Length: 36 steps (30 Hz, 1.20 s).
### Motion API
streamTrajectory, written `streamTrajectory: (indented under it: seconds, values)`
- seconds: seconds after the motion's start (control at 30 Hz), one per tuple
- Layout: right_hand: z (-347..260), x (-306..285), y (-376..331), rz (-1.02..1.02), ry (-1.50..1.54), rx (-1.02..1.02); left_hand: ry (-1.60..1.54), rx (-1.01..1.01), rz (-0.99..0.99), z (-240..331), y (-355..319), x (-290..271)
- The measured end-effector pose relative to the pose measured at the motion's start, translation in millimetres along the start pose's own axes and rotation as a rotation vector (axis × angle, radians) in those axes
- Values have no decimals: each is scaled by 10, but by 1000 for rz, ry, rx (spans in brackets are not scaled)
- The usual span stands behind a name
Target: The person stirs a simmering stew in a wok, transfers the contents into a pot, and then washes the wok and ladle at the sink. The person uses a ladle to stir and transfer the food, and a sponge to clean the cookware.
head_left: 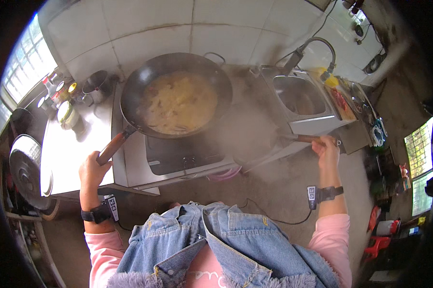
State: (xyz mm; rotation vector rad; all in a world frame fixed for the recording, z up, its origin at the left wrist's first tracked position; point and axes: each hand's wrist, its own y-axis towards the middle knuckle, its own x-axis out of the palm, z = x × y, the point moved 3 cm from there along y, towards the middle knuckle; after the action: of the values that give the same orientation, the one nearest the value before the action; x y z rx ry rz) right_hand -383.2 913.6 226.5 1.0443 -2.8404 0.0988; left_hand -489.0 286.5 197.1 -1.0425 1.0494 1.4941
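Note:
My left hand [94, 169] is closed round the wooden handle [112, 147] of a large black wok [130, 103]. The wok stands over the stove and holds a bubbling yellowish broth [180, 103] with darker pieces in it. Off to the right, my right hand [327, 151] grips the wooden handle of a cooking utensil [306, 138], held level beyond the stove's right side. A metal part shows where the handle meets the utensil's head. Thick steam veils that head, so I cannot tell its shape.
A steel sink [300, 98] with a curved tap [330, 53] lies to the right, beside a cutting board [343, 103] bearing something red. Left of the wok, a small pot [97, 85], a lidded jar [68, 115] and several bottles stand on the white counter [89, 144]. A black stove [178, 158] is underneath.

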Motion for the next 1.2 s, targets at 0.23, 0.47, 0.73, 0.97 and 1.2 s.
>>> streamTrajectory:
  seconds: [0.23,0.47,0.73,0.97,1.2]
  values:
    - [-179,346,48,-72,-122,-55,17,-53,-61,3,10,-9]
    - [-336,589,-19,-189,-274,-182,-35,-24,-19,-14,-14,-3]
    - [-540,715,-590,-707,-909,-816,-1,10,-7,11,-4,-14]
    - [-195,777,-914,-1058,-1130,-1009,-16,-10,-35,31,-13,-40]
    - [-395,608,-831,-906,-1154,-939,-65,-22,-8,-8,-13,0]
